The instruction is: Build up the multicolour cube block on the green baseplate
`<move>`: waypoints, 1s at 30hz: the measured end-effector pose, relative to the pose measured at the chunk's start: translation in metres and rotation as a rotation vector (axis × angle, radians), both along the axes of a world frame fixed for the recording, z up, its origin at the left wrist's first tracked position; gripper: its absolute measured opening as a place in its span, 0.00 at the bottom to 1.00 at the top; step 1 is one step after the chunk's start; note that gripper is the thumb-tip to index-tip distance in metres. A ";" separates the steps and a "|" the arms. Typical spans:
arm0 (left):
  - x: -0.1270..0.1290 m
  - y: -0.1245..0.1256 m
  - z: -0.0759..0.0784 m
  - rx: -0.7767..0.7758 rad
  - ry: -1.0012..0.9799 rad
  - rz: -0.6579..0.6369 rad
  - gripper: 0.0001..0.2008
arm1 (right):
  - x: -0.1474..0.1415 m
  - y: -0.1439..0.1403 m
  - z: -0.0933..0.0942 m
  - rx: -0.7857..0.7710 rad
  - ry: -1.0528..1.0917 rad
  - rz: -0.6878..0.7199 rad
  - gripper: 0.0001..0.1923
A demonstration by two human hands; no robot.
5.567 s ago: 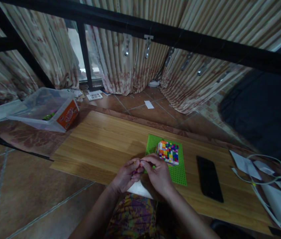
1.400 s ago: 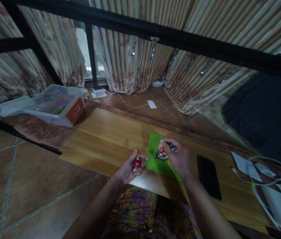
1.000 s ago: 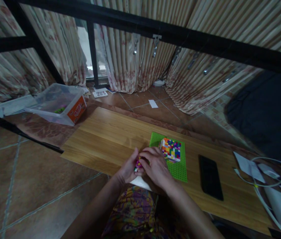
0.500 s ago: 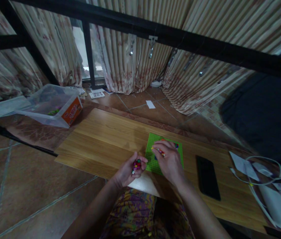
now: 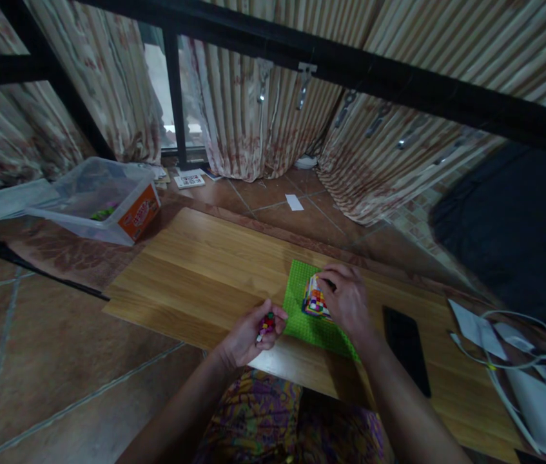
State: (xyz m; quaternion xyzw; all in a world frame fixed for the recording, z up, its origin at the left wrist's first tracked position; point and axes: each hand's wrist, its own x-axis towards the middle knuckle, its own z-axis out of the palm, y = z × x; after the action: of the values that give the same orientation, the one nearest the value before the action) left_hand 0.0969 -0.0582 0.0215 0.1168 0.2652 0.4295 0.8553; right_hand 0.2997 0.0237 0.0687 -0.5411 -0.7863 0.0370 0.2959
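In the head view a green studded baseplate (image 5: 296, 303) lies on the wooden table. A multicoloured brick build (image 5: 315, 301) stands on it, its right part covered by my right hand (image 5: 347, 298). The fingers of that hand are pinched together at the top of the build; whatever is between them is hidden. Just left of the plate, my left hand (image 5: 256, 332) is cupped palm up. Several small coloured bricks (image 5: 267, 324), pink, red, green, yellow and white, rest in its curled fingers.
A black phone (image 5: 405, 348) lies right of the plate on the wooden table (image 5: 195, 264). White cables (image 5: 514, 316) and a white device (image 5: 543, 406) are at the right end. A clear plastic bin (image 5: 98, 193) with an orange label stands beyond the left end.
My right hand has moved right across the plate, uncovering the left part of the brick build. My left hand still cups the small bricks in nearly the same place.
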 end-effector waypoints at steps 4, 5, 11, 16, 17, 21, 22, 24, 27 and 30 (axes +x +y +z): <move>0.000 0.000 0.001 0.006 0.016 0.011 0.18 | 0.001 0.006 -0.001 -0.084 0.140 -0.069 0.10; 0.000 0.000 0.001 0.010 0.021 0.016 0.18 | 0.002 0.008 -0.002 -0.126 0.188 -0.090 0.09; 0.001 0.000 0.001 0.003 0.027 0.006 0.17 | 0.010 0.019 -0.006 -0.438 0.427 -0.177 0.12; 0.001 0.000 -0.001 0.017 0.025 0.017 0.16 | 0.015 0.026 -0.006 -0.633 0.562 -0.208 0.17; 0.001 0.000 -0.002 0.017 0.025 0.018 0.16 | 0.015 0.027 -0.006 -0.655 0.579 -0.210 0.17; 0.000 0.000 -0.001 0.003 0.026 0.020 0.16 | 0.012 0.031 -0.002 -0.727 0.638 -0.233 0.16; 0.000 0.000 -0.001 -0.003 0.025 0.023 0.16 | 0.011 0.031 -0.001 -0.742 0.643 -0.243 0.16; -0.001 0.000 -0.002 -0.018 0.018 0.028 0.16 | 0.009 0.032 -0.001 -0.751 0.647 -0.250 0.15; -0.001 0.002 -0.003 -0.052 -0.050 0.050 0.15 | 0.010 0.032 -0.004 -0.712 0.626 -0.237 0.14; -0.002 0.004 -0.002 -0.081 -0.171 0.117 0.14 | 0.013 0.029 -0.004 -0.621 0.554 -0.184 0.15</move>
State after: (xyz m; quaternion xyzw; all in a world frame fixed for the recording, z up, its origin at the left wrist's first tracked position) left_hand 0.0944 -0.0543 0.0192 0.0294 0.2149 0.4758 0.8524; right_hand 0.3123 0.0525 0.0645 -0.6421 -0.5769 0.3894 0.3213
